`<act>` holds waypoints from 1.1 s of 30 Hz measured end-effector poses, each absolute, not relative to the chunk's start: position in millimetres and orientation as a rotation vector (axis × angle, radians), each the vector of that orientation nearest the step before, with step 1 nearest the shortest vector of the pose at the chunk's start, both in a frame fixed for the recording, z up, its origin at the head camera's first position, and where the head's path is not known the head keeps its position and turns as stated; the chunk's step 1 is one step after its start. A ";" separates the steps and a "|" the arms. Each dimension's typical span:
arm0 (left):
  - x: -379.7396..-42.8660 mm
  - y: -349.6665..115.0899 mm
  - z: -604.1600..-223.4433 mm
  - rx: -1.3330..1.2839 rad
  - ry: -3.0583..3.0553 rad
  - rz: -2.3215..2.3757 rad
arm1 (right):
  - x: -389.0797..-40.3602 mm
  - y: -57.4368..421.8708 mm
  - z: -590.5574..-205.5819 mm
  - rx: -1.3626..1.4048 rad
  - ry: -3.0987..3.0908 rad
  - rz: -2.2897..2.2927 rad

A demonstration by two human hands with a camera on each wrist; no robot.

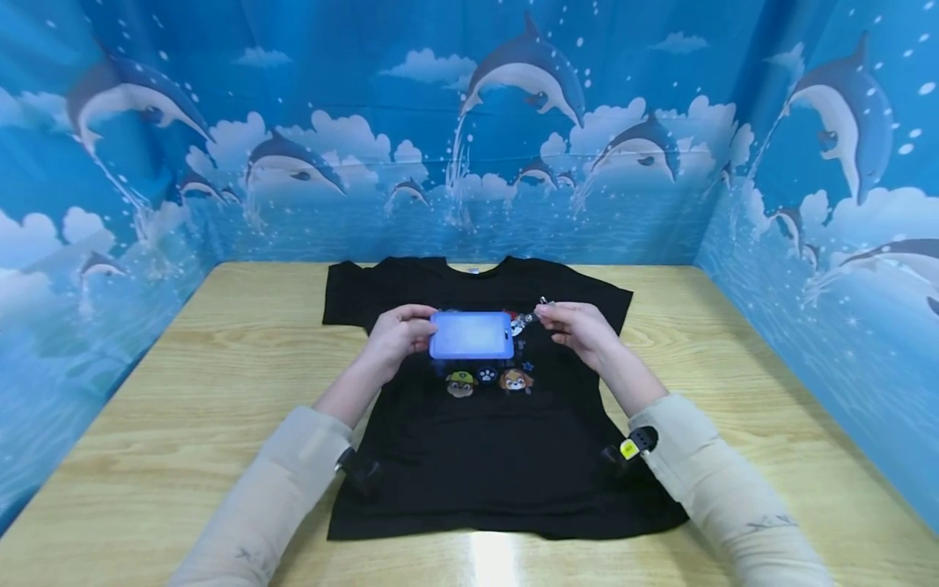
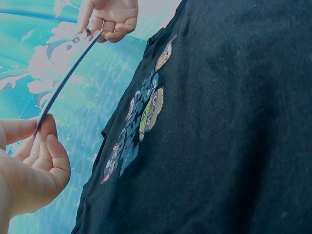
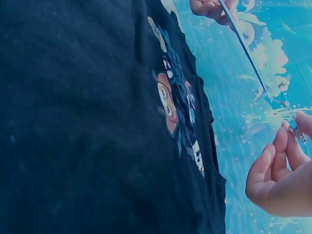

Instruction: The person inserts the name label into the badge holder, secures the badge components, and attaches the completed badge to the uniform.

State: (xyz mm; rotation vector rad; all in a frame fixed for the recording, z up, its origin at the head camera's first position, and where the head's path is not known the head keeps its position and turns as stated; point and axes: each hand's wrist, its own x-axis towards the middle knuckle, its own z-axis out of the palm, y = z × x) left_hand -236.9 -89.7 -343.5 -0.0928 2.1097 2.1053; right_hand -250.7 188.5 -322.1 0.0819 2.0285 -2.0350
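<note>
Held above the black T-shirt [image 1: 506, 465] is a flat blue badge holder [image 1: 472, 335] with a small slot at its right end. My left hand [image 1: 399, 336] pinches its left edge between thumb and fingers. To the right of the holder, my right hand [image 1: 579, 330] pinches a small shiny metal clip [image 3: 297, 132] between thumb and fingertips. Shiny links run from the clip towards the slotted end; whether they are joined to it I cannot tell. Edge-on, the badge holder [image 2: 68, 78] looks like a thin strip in the left wrist view.
The T-shirt lies spread on a wooden table [image 1: 198, 391], its neck at the far side and cartoon dog faces [image 1: 516, 381] printed on its chest. A blue curtain [image 1: 352, 220] with dolphins stands behind the table and along both sides.
</note>
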 end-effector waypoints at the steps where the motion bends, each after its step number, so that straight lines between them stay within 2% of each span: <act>1: -236.9 -89.7 -343.6 -0.093 2.111 2.105 | -250.7 187.7 -322.9 0.098 2.028 -2.039; 12: -239.1 -90.0 -343.2 -0.122 2.107 2.151 | -253.7 181.7 -335.4 0.233 2.104 -1.990; 33: -239.1 -90.9 -346.1 -0.157 2.078 2.180 | -252.8 169.7 -338.3 0.247 2.048 -2.001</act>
